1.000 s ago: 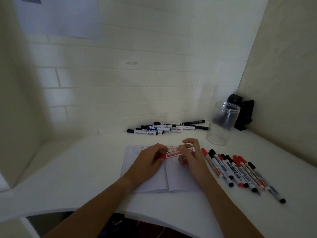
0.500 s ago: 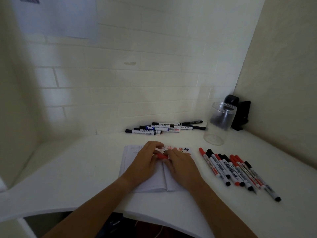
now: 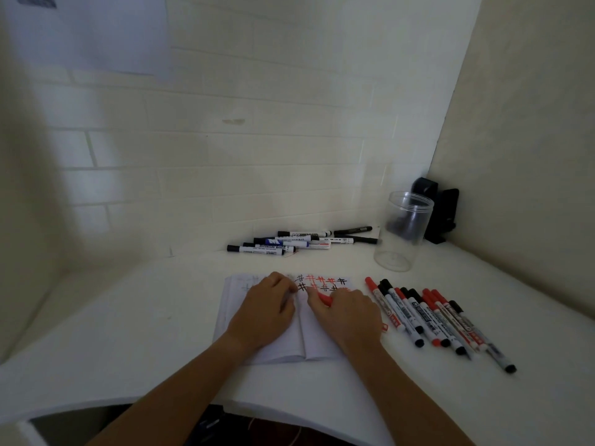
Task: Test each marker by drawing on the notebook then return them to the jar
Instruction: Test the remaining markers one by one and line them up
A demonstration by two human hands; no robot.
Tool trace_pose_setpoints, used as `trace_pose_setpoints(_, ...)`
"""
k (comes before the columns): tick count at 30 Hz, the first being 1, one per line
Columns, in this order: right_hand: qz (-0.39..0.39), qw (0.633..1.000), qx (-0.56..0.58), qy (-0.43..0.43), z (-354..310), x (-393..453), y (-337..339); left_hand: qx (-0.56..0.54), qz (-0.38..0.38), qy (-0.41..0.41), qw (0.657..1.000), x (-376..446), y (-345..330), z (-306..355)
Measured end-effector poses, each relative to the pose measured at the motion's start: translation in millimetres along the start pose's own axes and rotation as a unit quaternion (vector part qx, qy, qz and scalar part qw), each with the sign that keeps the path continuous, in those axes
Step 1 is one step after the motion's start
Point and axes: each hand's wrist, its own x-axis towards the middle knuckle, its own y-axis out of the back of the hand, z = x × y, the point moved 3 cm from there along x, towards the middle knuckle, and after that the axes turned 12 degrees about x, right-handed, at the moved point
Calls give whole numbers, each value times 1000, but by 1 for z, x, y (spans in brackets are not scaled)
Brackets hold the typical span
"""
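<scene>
- Fingers first: left hand lies on the notebook, fingers curled at the page top; whether they pinch a cap, I cannot tell.
- Centre: right hand grips the red marker, tip down by the hash marks.
- My call: pin the page flat, draw light strokes in a blank spot.
- Right: a row of markers lies beside the notebook.
- Far right: the clear jar stands upright, looking empty; more markers lie left of it.
</scene>
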Motion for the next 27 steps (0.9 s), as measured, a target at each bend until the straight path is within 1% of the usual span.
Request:
trace_pose_setpoints(8,-19,1000,-6,8,1,2,0,0,1,5,1000,0,-1,0)
trace_pose_setpoints(13,54,997,-7,-51,21,11,-5,-9,-5,9,1000,-1,-1,-2)
trace_pose_setpoints(17,64,992,-68,-81,37,14,-10,-27,-26,29,999,3,-3,-6)
trace_pose_setpoints(19,81,995,-39,-47,31,16,-7,-36,-42,43,998,7,-3,-9)
trace_pose_setpoints(21,105,993,23,40,22,19,-6,-31,-52,46,997,15,-2,-13)
trace_pose_setpoints(23,65,987,83,121,14,20,-12,-15,-45,57,997,24,-2,-20)
trace_pose_setpoints(24,35,985,95,141,12,20,-15,-4,-34,71,997,29,-2,-26)
trace_pose_setpoints(25,11,984,94,149,11,19,-19,8,-20,87,996,34,-2,-34)
trace_pose_setpoints(27,-9,987,80,142,14,22,-26,46,-2,117,992,43,-6,-51)
